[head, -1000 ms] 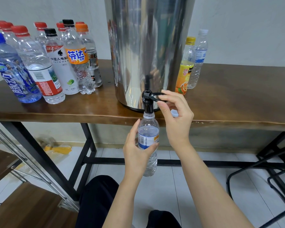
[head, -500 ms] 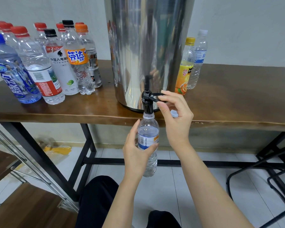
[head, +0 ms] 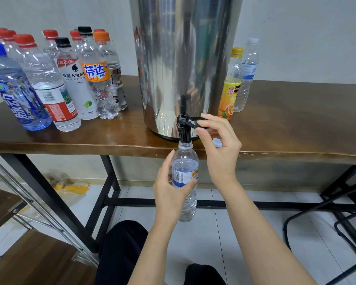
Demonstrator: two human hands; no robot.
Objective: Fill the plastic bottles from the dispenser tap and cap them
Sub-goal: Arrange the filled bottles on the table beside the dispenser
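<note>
A tall steel dispenser (head: 185,58) stands on the wooden table (head: 296,128), its black tap (head: 183,128) jutting over the front edge. My left hand (head: 171,194) grips a small clear bottle (head: 185,167) with a blue-and-white label, holding its open mouth right under the tap spout. Thumb and forefinger of my right hand (head: 218,145) pinch the tap's black lever (head: 195,121). A white cap (head: 217,142) lies on the table just behind my right hand.
Several capped bottles (head: 66,83) with red, black, orange and blue caps crowd the table's left. Two more, a yellow-capped juice bottle (head: 229,87) and a clear one (head: 246,77), stand right of the dispenser. Black chair frames (head: 337,219) sit at the lower right.
</note>
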